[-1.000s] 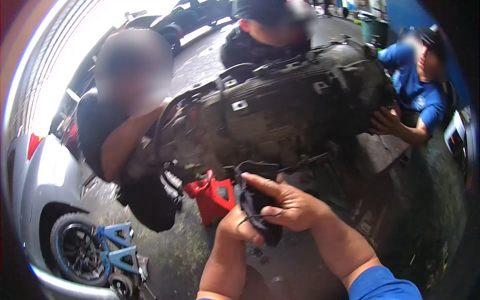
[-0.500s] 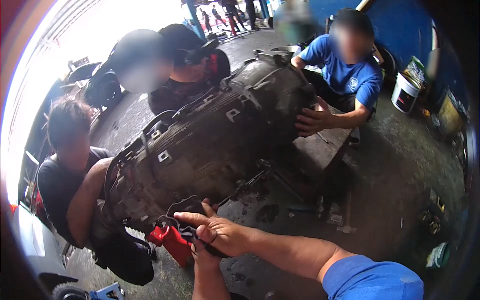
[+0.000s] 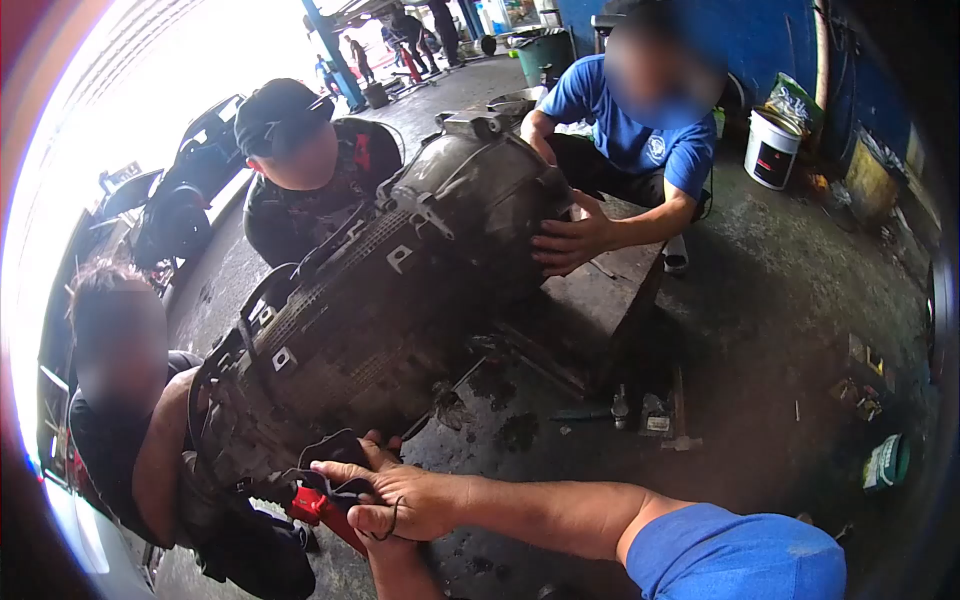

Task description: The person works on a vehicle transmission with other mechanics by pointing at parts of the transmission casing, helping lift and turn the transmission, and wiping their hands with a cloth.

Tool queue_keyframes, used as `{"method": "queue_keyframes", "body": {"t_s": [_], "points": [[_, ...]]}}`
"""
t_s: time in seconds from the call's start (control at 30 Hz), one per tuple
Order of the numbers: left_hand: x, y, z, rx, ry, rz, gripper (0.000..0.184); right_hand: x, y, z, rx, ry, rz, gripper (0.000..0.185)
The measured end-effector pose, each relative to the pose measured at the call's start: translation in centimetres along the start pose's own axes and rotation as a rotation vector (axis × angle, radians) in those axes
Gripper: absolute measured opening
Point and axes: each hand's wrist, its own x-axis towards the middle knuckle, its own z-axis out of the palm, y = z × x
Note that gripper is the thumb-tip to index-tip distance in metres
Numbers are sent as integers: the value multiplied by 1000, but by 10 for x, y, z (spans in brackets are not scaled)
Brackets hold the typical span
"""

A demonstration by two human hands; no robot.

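A large grimy gearbox point(image 3: 350, 330) lies slantwise across the view, raised off the floor. My right hand point(image 3: 425, 500) is at its lower near end, fingers closed around a dark, cloth-like piece point(image 3: 335, 455) with the index finger stretched along it. A thin black cord loops around this hand. Beneath it is my left hand point(image 3: 385, 545), mostly covered by the right, so its fingers are hidden. Just left of my hands, a red metal part point(image 3: 318, 507) shows under the gearbox.
A person in a blue shirt point(image 3: 655, 140) holds the far end of the gearbox. Another in dark clothes point(image 3: 125, 440) has an arm at the left end. A third, in a cap point(image 3: 285, 115), is behind it. A hammer point(image 3: 683, 420) and white bucket point(image 3: 772, 150) stand right.
The view has shifted, so the gearbox and people sit further left. The person in the cap now has their face turned up. My hands remain together at the dark piece.
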Motion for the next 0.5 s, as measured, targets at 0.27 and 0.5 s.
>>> {"method": "queue_keyframes", "body": {"t_s": [0.27, 0.5], "points": [[-8, -2, -4, -70, -2, 25, 77, -2, -2, 1, -58, -11, -47, 105], [-4, 1, 15, -143, -121, 114, 72, -3, -4, 4, -226, -48, -37, 117]]}}
